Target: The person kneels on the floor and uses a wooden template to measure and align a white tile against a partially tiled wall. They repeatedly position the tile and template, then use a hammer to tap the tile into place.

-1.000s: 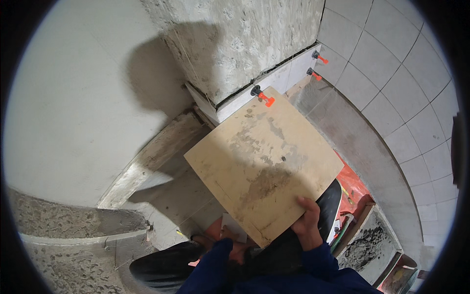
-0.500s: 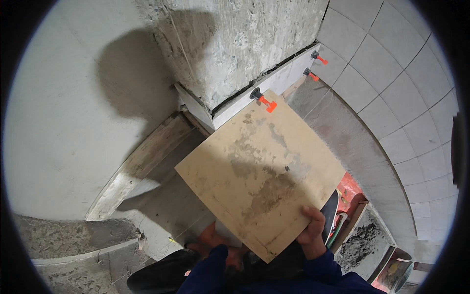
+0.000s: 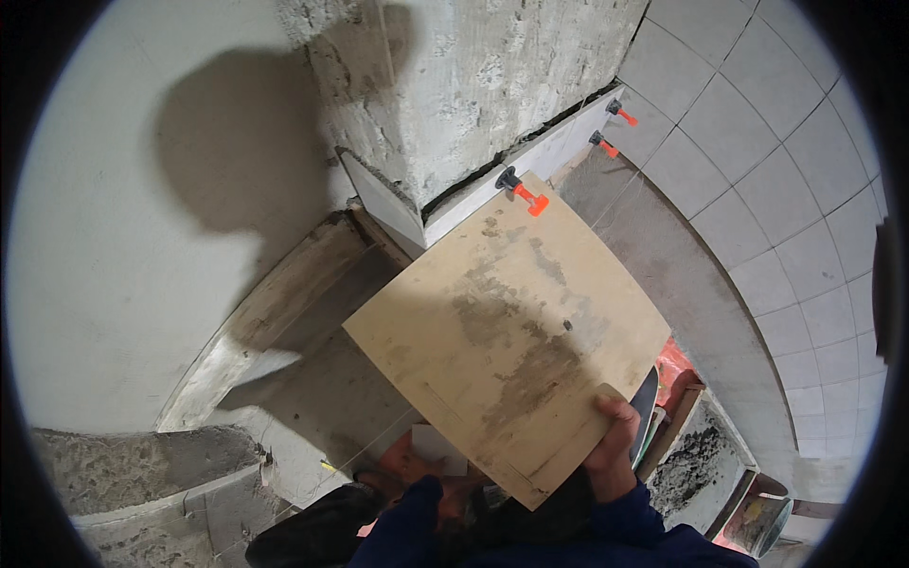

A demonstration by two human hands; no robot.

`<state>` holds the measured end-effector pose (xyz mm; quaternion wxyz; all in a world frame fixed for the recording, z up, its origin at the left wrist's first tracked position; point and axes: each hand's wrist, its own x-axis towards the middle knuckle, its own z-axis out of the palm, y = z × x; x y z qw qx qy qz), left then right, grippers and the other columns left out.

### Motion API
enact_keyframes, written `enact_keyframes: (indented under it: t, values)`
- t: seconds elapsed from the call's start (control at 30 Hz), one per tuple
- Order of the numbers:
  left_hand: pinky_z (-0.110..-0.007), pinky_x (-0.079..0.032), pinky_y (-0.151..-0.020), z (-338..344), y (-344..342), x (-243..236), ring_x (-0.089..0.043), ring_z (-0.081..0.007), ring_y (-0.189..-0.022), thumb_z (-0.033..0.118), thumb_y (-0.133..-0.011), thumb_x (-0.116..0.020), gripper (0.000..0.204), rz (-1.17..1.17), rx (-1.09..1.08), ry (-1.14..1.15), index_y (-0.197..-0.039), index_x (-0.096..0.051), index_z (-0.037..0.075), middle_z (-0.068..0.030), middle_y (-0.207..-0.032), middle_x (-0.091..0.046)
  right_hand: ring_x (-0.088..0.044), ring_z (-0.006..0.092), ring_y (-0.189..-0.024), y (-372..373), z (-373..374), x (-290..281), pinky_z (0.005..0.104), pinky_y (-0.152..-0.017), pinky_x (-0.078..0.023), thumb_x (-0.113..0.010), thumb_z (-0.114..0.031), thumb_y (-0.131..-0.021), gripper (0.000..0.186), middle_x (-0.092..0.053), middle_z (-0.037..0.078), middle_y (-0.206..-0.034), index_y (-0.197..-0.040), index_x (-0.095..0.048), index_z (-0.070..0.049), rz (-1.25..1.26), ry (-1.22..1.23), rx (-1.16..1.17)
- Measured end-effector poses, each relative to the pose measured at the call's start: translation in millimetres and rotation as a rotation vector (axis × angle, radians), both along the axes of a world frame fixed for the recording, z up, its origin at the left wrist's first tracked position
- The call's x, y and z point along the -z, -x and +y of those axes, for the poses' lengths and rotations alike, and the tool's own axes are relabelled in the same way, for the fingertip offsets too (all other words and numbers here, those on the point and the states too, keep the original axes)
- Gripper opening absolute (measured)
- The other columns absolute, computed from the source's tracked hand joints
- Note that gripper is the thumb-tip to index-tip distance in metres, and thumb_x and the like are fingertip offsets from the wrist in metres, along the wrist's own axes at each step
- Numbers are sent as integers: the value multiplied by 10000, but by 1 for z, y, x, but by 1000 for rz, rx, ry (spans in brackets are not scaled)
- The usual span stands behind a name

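Note:
My right hand (image 3: 611,435) grips the lower right edge of a stained beige square board (image 3: 502,341), thumb on its top face. The board's far edge lies against a narrow white tile strip (image 3: 464,213) along the column foot, beside an orange-handled clip (image 3: 525,194). My left hand (image 3: 445,478) is low at the centre, largely hidden beyond its dark blue sleeve, near a small white piece (image 3: 437,445); I cannot make out its fingers.
A rough concrete column (image 3: 473,95) stands ahead between a plain wall (image 3: 95,237) and a grey tiled surface (image 3: 757,189). Two more clips (image 3: 622,114) sit farther along the strip. A mortar trough (image 3: 691,454), red sheet (image 3: 677,364) and bucket (image 3: 767,516) are at lower right.
Compared with a second ago, the board and my right hand sit slightly lower and farther right in view. My head's shadow has moved left across the wall.

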<state>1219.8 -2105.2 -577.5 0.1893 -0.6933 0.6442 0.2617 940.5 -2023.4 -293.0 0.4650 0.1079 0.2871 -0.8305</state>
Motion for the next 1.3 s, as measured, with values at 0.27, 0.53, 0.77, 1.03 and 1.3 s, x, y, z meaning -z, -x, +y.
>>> enact_keyframes:
  t: [0.27, 0.53, 0.77, 1.03, 1.3]
  values:
    - [-407, -424, -993, 3, -19, 4, -507, -339, -1221, 442, -650, -816, 959, 56, 23, -81, -1383, -374, 8, -203, -1358, -488, -610, 366, -1036, 0, -2, 1, 490, -929, -489, -533, -118, -790, 437, -607, 222, -1139, -1177, -527, 84, 5, 19, 13]
    - [-448, -485, -879, -7, -22, -16, -639, -367, -1002, 397, -818, -668, 563, 517, 243, -131, -1245, -558, 47, -221, -1066, -661, -591, 364, -1065, 1, -2, 4, 487, -952, -475, -519, -111, -775, 477, -593, 213, -1157, -1215, -510, 72, -63, 2, 9]
    - [-481, -505, -731, -16, -41, -201, -647, -395, -870, 393, -837, -640, 416, 411, 484, -12, -1111, -635, 80, -207, -930, -672, -572, 368, -1102, 0, -5, 1, 496, -983, -453, -516, -108, -770, 561, -561, 207, -1213, -1302, -440, 55, -70, 55, 9]
    - [-319, -522, -720, -51, -92, -376, -679, -213, -789, 276, -819, -725, 366, 856, -39, 85, -1017, -654, -23, -114, -869, -700, -566, 367, -1113, 0, -5, 4, 482, -976, -460, -519, -109, -778, 564, -559, 203, -1217, -1316, -435, 39, -78, -27, 41]
    - [-377, -512, -861, -132, -31, -444, -617, -240, -998, 236, -858, -691, 556, 1426, -480, 304, -1278, -470, -54, -147, -1146, -608, -546, 376, -1140, 1, -3, 6, 499, -992, -445, -537, -103, -779, 582, -534, 208, -1250, -1333, -417, 27, -120, 78, 10]
